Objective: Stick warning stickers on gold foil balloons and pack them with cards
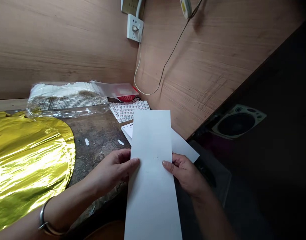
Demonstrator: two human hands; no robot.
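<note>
A long white card stretches from the lower edge of the view up toward the wall. My left hand pinches its left edge, thumb on top and fingers curled under. My right hand grips its right edge the same way. Beneath the card lies a stack of similar white cards, partly hidden by it. A metal bangle sits on my left wrist.
Gold foil balloons cover the left of the dark worn table. A clear bag of white pieces, a sticker sheet and a red basket lie at the back. Wooden walls with a socket and cable. A round fan is at the right.
</note>
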